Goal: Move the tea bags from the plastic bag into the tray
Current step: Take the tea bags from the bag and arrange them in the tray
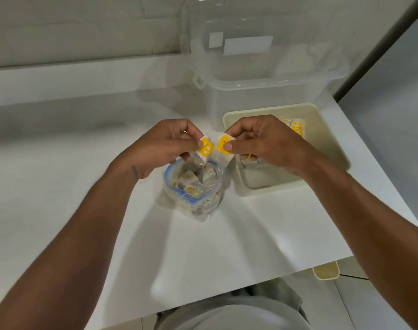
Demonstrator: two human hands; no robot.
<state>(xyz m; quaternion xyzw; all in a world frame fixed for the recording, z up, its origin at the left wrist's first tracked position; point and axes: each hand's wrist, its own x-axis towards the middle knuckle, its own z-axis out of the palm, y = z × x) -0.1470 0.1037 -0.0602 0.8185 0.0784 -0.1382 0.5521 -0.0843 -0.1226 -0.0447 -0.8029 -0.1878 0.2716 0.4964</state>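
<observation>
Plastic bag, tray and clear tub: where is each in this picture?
plastic bag (195,204), head view, crinkled front wall
tray (265,178), head view, bare floor near front
clear tub (262,96), head view, front wall

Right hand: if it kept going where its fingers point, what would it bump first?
Probably the tea bag pinched by the left hand, just across from the right hand; depth is unclear.

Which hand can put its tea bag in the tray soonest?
Probably the right. The right hand pinches one tea bag beside the tray rim, while the left hand pinches another tea bag over the plastic bag, farther from the tray.
</observation>
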